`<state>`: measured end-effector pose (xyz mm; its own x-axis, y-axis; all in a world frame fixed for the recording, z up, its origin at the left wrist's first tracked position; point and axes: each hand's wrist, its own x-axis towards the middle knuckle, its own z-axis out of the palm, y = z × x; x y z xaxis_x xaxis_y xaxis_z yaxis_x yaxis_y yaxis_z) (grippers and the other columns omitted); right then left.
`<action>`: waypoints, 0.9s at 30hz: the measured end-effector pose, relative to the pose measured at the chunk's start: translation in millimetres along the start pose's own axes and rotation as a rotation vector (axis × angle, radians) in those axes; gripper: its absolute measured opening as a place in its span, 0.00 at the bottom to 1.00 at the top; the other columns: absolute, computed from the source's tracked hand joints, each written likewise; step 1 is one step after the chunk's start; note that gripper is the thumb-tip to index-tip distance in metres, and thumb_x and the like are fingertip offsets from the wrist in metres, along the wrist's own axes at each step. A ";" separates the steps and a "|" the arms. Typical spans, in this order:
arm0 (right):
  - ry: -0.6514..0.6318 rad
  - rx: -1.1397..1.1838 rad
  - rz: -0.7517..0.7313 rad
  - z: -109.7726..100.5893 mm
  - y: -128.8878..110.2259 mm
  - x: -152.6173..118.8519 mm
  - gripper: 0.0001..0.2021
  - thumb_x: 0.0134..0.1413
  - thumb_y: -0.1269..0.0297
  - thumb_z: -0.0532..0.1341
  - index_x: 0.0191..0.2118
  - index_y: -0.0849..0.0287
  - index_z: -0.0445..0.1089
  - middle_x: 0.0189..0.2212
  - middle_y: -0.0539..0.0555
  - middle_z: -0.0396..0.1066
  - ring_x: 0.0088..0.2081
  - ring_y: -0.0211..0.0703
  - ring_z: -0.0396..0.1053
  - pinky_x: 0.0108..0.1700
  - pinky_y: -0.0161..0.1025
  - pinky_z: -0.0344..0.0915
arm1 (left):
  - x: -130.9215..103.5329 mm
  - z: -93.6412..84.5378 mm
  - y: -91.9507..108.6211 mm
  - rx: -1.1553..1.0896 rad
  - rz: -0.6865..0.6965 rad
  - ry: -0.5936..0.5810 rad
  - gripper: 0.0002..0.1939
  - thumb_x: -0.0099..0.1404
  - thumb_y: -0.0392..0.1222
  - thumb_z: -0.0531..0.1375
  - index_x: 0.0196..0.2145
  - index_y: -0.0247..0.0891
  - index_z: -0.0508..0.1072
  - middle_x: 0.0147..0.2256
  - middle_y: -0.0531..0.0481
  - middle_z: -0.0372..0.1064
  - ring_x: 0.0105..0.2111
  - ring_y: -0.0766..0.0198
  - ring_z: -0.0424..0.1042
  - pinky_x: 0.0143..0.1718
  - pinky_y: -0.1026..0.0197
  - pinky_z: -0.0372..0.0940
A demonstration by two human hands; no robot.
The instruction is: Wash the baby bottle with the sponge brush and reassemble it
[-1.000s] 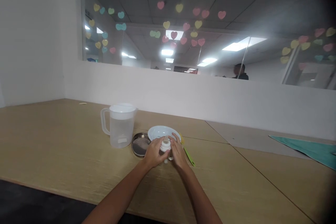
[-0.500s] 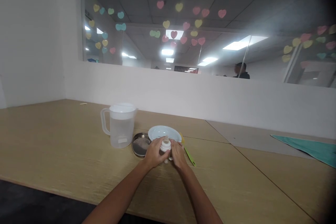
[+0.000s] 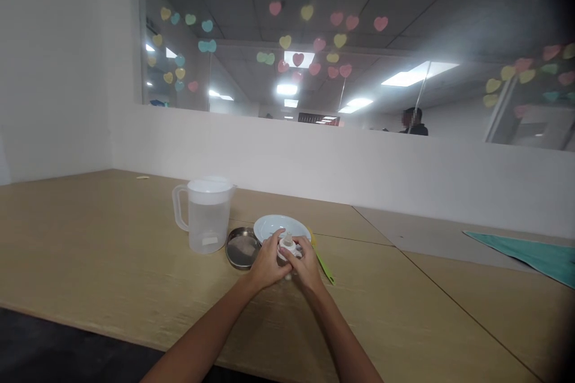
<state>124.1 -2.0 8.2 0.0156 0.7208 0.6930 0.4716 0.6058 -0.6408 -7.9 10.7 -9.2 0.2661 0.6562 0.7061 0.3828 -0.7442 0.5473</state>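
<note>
A small bottle (image 3: 287, 245) with a white collar and a clear nipple-shaped top sits between my two hands; its lower part is mostly hidden. My left hand (image 3: 268, 263) wraps its left side. Around the right side and collar are the fingers of my right hand (image 3: 306, 260), with the thumb across the front. Just behind the hands lies a pale blue bowl (image 3: 274, 224). A round metal dish (image 3: 240, 249) is beside my left hand. To the right of my right hand, a green handle (image 3: 324, 266) rests on the table.
A translucent pitcher (image 3: 209, 221) with liquid stands left of the metal dish. Far right on the table (image 3: 112, 251) lies a teal cloth (image 3: 530, 251). Behind the window, a person (image 3: 415, 121) is partly visible.
My right hand's fingers have shifted onto the bottle's collar, with the thumb now across its front. The bottle top has moved slightly right and tilted a little.
</note>
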 end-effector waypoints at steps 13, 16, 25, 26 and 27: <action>0.131 0.025 0.063 -5.7 24.0 1.6 0.19 0.53 0.59 0.50 0.46 0.59 0.69 0.41 0.57 0.70 0.44 0.47 0.65 0.50 0.46 0.57 | 1.8 4.0 0.3 -0.055 -0.032 -0.013 0.39 0.50 0.40 0.62 0.57 0.39 0.50 0.48 0.42 0.63 0.49 0.53 0.63 0.51 0.51 0.57; 0.056 -0.078 -0.052 -2.9 17.6 -4.6 0.21 0.54 0.56 0.52 0.52 0.58 0.63 0.47 0.58 0.67 0.48 0.47 0.62 0.52 0.46 0.55 | 1.9 3.6 1.5 -0.054 -0.026 -0.016 0.39 0.51 0.41 0.62 0.58 0.37 0.49 0.48 0.42 0.64 0.48 0.53 0.63 0.50 0.50 0.58; 0.279 -0.102 -0.022 1.0 16.5 -6.9 0.21 0.58 0.59 0.46 0.56 0.60 0.56 0.44 0.58 0.67 0.46 0.45 0.64 0.50 0.47 0.58 | 0.8 6.0 0.3 -0.013 -0.019 0.008 0.37 0.51 0.42 0.61 0.56 0.37 0.51 0.50 0.40 0.62 0.50 0.53 0.62 0.51 0.51 0.58; 0.244 -0.104 -0.019 -1.2 15.1 -7.0 0.21 0.58 0.58 0.47 0.55 0.60 0.57 0.43 0.58 0.67 0.45 0.45 0.64 0.49 0.46 0.58 | 0.6 6.7 -0.3 -0.002 -0.023 0.009 0.37 0.51 0.42 0.61 0.56 0.36 0.51 0.51 0.39 0.61 0.50 0.53 0.62 0.51 0.51 0.58; 0.186 -0.108 -0.031 -2.8 12.8 -7.2 0.21 0.57 0.57 0.49 0.54 0.60 0.59 0.43 0.58 0.68 0.45 0.46 0.65 0.49 0.46 0.59 | 0.5 7.1 -0.9 0.003 -0.027 0.009 0.38 0.51 0.42 0.62 0.56 0.36 0.51 0.51 0.39 0.61 0.51 0.52 0.61 0.51 0.50 0.58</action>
<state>132.5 -0.4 -4.0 0.1571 0.6218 0.7673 0.5657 0.5802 -0.5860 -1.8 12.6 -12.6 0.2471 0.6752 0.6950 0.3927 -0.7255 0.5652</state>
